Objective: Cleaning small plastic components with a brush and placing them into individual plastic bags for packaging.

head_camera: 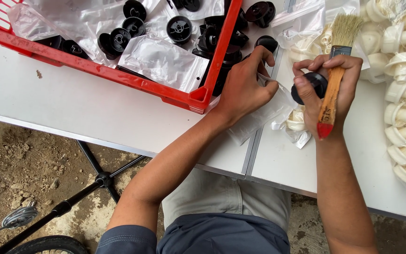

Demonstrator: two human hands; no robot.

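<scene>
My right hand (327,87) grips a wooden-handled paintbrush (335,70) with pale bristles pointing away from me, and its thumb and fingers also pinch a round black knob (313,83). My left hand (245,84) holds the edge of a small clear plastic bag (261,115) lying on the white table (85,108), just left of the knob. Both hands meet near the seam between two table halves.
A red plastic crate (118,70) at the back left holds several black knobs (179,29) and clear bags. Bags of cream plastic parts (405,94) cover the right side. Below the table are dirt ground, a black stand leg (95,181) and my lap.
</scene>
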